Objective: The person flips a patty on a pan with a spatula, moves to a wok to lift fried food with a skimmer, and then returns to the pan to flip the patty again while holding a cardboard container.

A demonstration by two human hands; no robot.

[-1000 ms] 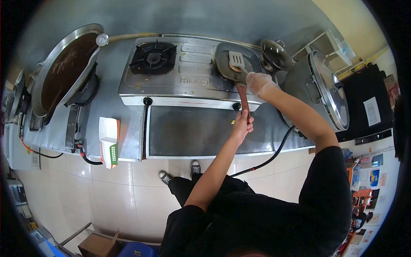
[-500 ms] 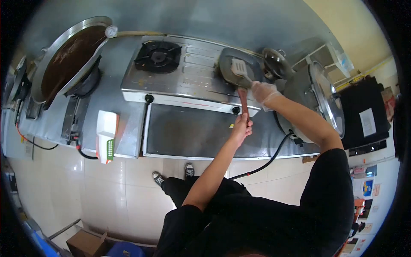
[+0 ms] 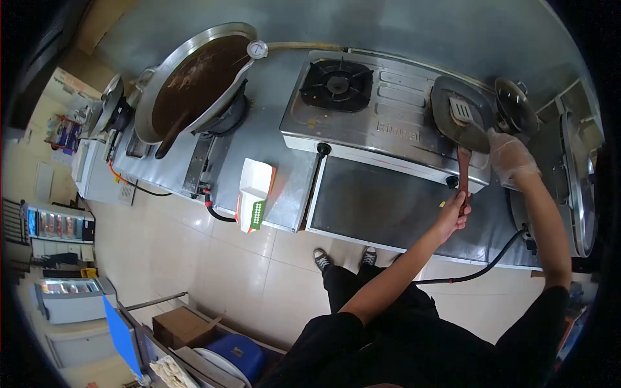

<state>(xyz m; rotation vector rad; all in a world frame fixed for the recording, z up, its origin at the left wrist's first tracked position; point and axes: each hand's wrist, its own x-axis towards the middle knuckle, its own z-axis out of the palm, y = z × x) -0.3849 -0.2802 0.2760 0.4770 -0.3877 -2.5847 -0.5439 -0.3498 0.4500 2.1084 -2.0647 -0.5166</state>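
right of centre, the bare left hand (image 3: pixel 454 218) is wrapped round the handle (image 3: pixel 464 169) of the pan (image 3: pixel 480 105); past it the gloved right hand (image 3: pixel 514 157) grips the spatula (image 3: pixel 460 108), its blade in the pan over what looks like browned food (image 3: pixel 457 121), mostly hidden. the step seems to be working that food, which calls for a steady pan and a low, flat blade. left of centre, the carton (image 3: pixel 257 176) lies open. farther, upper left, the pot (image 3: pixel 147 107) holds dark brown liquid (image 3: pixel 207 84); upper right, the wok's (image 3: pixel 515 107) contents cannot be made out.
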